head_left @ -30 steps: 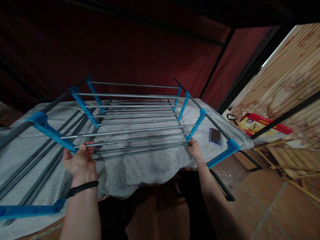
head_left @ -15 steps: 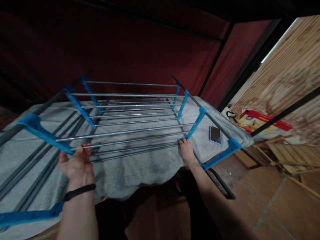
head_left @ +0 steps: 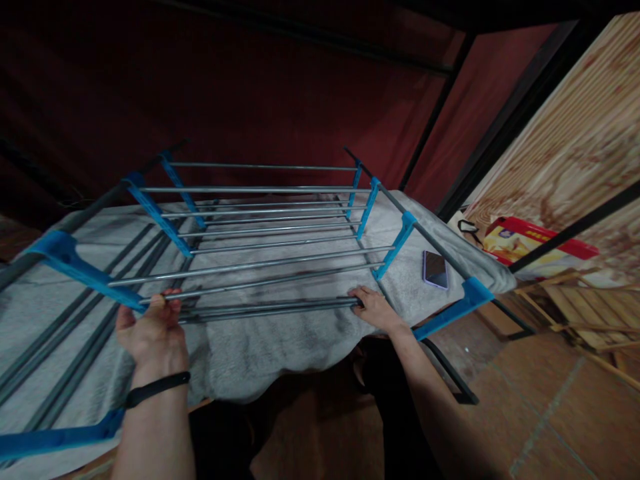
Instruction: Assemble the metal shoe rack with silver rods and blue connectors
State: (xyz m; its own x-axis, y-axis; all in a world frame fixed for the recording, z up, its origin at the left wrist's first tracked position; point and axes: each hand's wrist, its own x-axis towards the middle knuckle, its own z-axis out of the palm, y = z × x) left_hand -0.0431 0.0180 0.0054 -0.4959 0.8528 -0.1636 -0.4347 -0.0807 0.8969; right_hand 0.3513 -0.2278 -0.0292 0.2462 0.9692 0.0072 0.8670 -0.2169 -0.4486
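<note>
I am in the middle of handling the drying rack (head_left: 260,247), which lies spread over the grey towel (head_left: 280,340) on the tabletop, its blue plastic brackets at 9 and 3 o'clock of the steel rods. My judgement is that I am working on the nearest rod (head_left: 260,285), seating or shifting it between the two side brackets. The next move, I judge, calls for both ends to be steadied together so the rod stays level and lines up with the bracket holes.

My left hand (head_left: 150,333) sits at about 8 o'clock in the view, fingers curled round the left end of that rod just beside the blue bracket (head_left: 85,273), closed on it with the thumb on top. My right hand (head_left: 375,308), at about 4 o'clock, lies nearly flat and loosely spread, fingertips touching the ends of the lower dark rods (head_left: 270,310) resting on the towel; it grips nothing that I can see.

A phone (head_left: 435,269) lies on the towel at 3 o'clock, apart from my right hand.
</note>
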